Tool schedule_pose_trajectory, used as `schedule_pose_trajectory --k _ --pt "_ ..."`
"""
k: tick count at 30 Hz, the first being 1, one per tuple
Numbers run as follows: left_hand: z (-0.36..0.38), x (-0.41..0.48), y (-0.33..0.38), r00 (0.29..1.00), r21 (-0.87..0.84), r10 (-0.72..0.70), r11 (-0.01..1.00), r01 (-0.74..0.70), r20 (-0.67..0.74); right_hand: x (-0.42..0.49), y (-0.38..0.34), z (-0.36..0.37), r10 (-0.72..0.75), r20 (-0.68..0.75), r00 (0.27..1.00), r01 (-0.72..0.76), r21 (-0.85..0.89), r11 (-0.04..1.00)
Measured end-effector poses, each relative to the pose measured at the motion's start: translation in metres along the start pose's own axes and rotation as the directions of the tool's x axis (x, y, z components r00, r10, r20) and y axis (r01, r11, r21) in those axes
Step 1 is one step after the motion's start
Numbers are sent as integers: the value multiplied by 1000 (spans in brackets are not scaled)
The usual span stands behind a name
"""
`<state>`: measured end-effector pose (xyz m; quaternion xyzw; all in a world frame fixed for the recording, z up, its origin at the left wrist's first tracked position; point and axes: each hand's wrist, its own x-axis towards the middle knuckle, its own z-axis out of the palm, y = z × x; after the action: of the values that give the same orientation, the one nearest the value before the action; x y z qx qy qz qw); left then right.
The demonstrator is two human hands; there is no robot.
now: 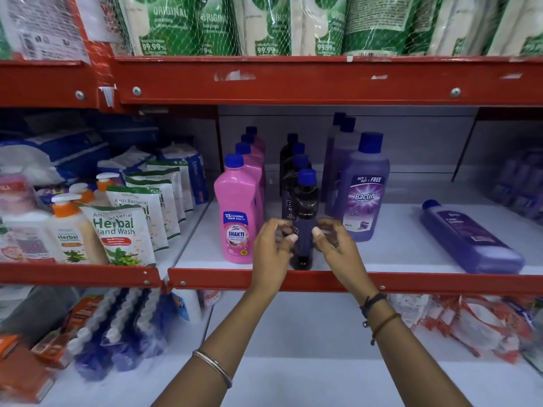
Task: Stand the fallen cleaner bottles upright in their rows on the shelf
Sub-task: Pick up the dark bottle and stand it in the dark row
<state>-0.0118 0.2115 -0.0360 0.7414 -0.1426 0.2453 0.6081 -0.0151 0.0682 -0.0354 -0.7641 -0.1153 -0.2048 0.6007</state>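
A dark bottle with a blue cap [305, 201] stands upright at the front of the middle row on the white shelf [396, 251]. My left hand [271, 254] and my right hand [338, 248] cup it from either side, thumbs on its label and fingers curled behind. To its left is a row of pink Shakti bottles [238, 212], all upright. To its right stands a row of purple Bactin floor cleaner bottles [363, 189]. One purple bottle [470, 239] lies flat on the shelf at the right, cap pointing back and left.
A red shelf lip [223, 279] runs just under my hands, and a red beam [293, 80] sits overhead. Herbal hand wash pouches and pump bottles [117, 230] fill the left bay. More purple bottles [523, 186] are blurred at the far right.
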Motion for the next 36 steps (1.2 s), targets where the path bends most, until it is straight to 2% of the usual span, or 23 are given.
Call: schedule_pose_trajectory --k 4,7,13,23,27,29,31,33,36 --pt "4 9 0 995 19 -75 997 74 65 2 -4 -3 -16 124 992 9 56 998" --pt "4 10 0 989 1 -69 998 69 131 6 0 -6 -20 126 992 16 31 999" --pt "3 2 3 999 9 -38 999 38 18 10 7 -5 48 -19 999 -48 26 999" --pt "13 -13 -1 995 165 19 986 -2 -98 4 1 -4 49 -113 992 -50 -8 999" --pt "36 -31 18 944 263 225 952 -160 -241 -5 -2 -31 21 -185 982 -32 -59 998" --pt "55 -34 34 923 233 317 935 -266 -219 -7 -1 -56 -16 -210 978 -10 -122 992" --pt "79 -33 50 926 160 339 936 -314 -165 -6 2 -86 -40 -236 971 -5 -188 982" --pt "108 -28 63 952 65 290 956 -285 -99 -3 7 -120 -58 -283 957 -21 -269 963" --pt "157 -19 72 985 -2 150 989 -151 87 4 18 -175 -51 -397 916 -109 -368 923"
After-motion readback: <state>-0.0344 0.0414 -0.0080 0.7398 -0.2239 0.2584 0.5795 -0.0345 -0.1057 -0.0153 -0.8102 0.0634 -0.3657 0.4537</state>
